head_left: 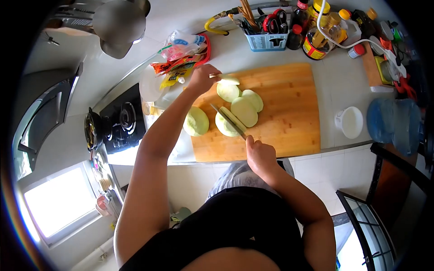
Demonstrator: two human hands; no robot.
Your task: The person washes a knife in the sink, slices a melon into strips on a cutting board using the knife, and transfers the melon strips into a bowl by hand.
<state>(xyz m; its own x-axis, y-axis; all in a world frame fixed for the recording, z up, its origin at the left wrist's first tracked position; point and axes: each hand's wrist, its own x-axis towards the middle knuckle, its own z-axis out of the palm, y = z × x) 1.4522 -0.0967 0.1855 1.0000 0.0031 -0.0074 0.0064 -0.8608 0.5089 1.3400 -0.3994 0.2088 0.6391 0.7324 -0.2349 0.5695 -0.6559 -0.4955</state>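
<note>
Over to the head view, right at the cutting board [291,110] — gripping a knife [229,120] in the right hand [262,156], closed around the handle, with the blade angled forward and to the left. Crossing a cut pale green piece [224,128], running beside a narrow slab [233,117] at its edge; hard to tell how deep.

Across to the left hand [203,79], stretched to the far left of the board — pinching a thin slice [229,81] at one end, fingers nearly together. Held right by a round slice [228,92], touching or just above, impossible to say.

Fanned out in mid-board, overlapping: two more slices [244,111]. Sitting at the board's left edge: a larger rounded piece [196,122].

Lined up beyond on the surface [327,88]: a red tray [208,49] heaped with packets, a blue basket [267,43] with scissors, a cluster of bottles [315,45]. Standing off right: a white cup [351,123].
</note>
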